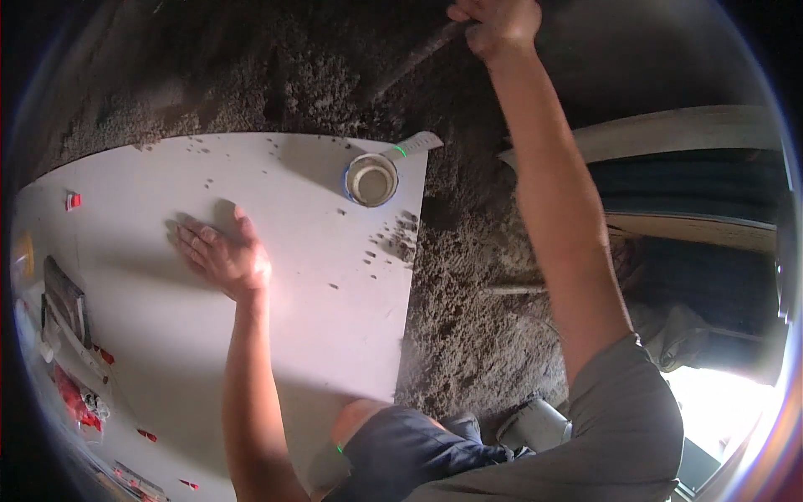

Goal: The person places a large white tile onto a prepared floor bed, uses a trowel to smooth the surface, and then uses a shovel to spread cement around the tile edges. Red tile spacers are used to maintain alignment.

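Observation:
My left hand (pixel 222 255) lies palm down, fingers stretched, on a large pale tile (pixel 318 268). At the top of the view my right hand (pixel 502 25) is closed round one end of a long, thin, straight-edged tool (pixel 418 60); its exact kind is not clear. The tool reaches down and left over dark, rough mortar (pixel 318 84) beyond the tile's far edge. A small round container (pixel 372 181) with a bluish rim stands near the tile's far right corner. Dark crumbs of mortar (pixel 400 238) are scattered beside it.
Red levelling wedges (pixel 74 201) stand along joints on the left. A flat tool with a dark face (pixel 67 299) lies there among other items. Rough mortar (pixel 468 326) borders the tile on the right, with a white bucket (pixel 537 425) near my legs. Curved pale boards (pixel 669 134) lie far right.

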Demonstrator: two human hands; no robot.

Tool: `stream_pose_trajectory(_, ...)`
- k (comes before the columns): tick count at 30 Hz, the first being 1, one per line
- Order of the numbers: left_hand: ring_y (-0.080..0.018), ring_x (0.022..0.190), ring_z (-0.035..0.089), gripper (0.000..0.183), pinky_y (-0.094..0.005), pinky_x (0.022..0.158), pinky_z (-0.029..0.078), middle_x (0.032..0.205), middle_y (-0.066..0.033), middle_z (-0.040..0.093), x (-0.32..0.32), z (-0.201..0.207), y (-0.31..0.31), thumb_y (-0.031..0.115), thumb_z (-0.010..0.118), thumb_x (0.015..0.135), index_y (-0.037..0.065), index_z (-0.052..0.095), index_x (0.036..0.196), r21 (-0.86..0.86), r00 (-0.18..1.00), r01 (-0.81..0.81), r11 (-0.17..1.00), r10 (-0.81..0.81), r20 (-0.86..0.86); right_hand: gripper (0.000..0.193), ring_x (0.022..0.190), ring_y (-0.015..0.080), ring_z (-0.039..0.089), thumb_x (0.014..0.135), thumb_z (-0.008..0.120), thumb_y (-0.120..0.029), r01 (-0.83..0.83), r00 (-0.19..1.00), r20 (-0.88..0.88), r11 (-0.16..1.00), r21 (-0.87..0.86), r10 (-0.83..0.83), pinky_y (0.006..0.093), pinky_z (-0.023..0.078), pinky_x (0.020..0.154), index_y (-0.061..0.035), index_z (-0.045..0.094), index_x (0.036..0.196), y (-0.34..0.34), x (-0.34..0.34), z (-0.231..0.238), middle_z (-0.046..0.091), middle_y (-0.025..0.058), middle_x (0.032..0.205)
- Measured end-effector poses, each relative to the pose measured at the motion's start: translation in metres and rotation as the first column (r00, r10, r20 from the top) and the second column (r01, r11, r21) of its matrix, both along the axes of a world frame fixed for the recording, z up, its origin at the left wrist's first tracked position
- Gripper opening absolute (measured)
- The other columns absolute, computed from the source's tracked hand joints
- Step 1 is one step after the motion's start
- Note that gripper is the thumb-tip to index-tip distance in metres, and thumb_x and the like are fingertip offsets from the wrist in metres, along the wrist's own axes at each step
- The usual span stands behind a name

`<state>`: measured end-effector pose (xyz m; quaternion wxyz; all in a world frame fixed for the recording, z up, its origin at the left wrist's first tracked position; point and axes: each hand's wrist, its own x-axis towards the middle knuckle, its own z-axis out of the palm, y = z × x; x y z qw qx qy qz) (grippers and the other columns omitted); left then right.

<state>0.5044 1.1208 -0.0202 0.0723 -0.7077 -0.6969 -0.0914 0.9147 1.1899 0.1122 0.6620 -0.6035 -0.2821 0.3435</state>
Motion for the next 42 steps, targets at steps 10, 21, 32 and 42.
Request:
stream_pose_trajectory(10, -0.0391, 0.147, 0.016, 0.094, -0.0492, 0.12, 0.013, 0.158, -0.0261, 0.018, -0.006, -0.007, -0.003, 0.065, 0.039, 0.094, -0.005, 0.018, 0.152, 0.024, 0.995, 0.039, 0.999, -0.041, 0.086, 0.023, 0.067, 0.0244, 0.058, 0.096, 0.047, -0.03, 0.228, 0.973, -0.051, 0.969, 0.091, -0.224, 0.0367, 0.041, 0.053, -0.011, 0.054, 0.085, -0.1, 0.012, 0.051, 0.058, 0.0078, 0.077)
stream_pose_trajectory(21, -0.0393, 0.141, 0.031, 0.095, -0.0493, 0.115, 0.024, 0.151, -0.0267, 0.034, -0.02, -0.045, 0.005, 0.073, 0.037, 0.09, -0.005, 0.034, 0.146, 0.069, 0.999, 0.037, 0.997, -0.036, -0.023, 0.032, 0.065, 0.0201, 0.038, 0.098, 0.042, -0.03, 0.599, 0.766, -0.298, 0.801, 0.011, -0.569, 0.048, 0.047, 0.074, -0.0115, 0.039, 0.072, -0.263, 0.01, -0.029, 0.038, 0.003, 0.065)
stream_pose_trajectory(32, -0.0389, 0.138, 0.036, 0.093, -0.0471, 0.114, 0.028, 0.147, -0.0257, 0.04, -0.015, -0.055, 0.016, 0.072, 0.036, 0.092, -0.007, 0.039, 0.143, 0.175, 0.995, 0.099, 0.98, -0.097, -0.023, 0.031, 0.054, 0.0199, 0.03, 0.096, 0.038, -0.026, 0.379, 0.925, -0.123, 0.904, 0.196, -0.361, 0.0409, 0.041, 0.061, -0.0137, 0.034, 0.068, -0.277, -0.032, -0.028, 0.03, 0.0015, 0.057)
stream_pose_trajectory(42, -0.0405, 0.141, 0.032, 0.075, -0.0481, 0.117, 0.024, 0.149, -0.0284, 0.037, 0.003, -0.059, -0.027, 0.055, 0.039, 0.1, -0.008, 0.042, 0.141, 0.244, 0.876, 0.475, 0.845, -0.482, -0.038, 0.038, 0.059, 0.0118, 0.038, 0.096, 0.056, -0.026, 0.188, 0.981, -0.035, 0.903, 0.387, -0.19, 0.0326, 0.033, 0.055, -0.0023, 0.052, 0.067, -0.304, -0.075, -0.076, 0.048, -0.0001, 0.06)
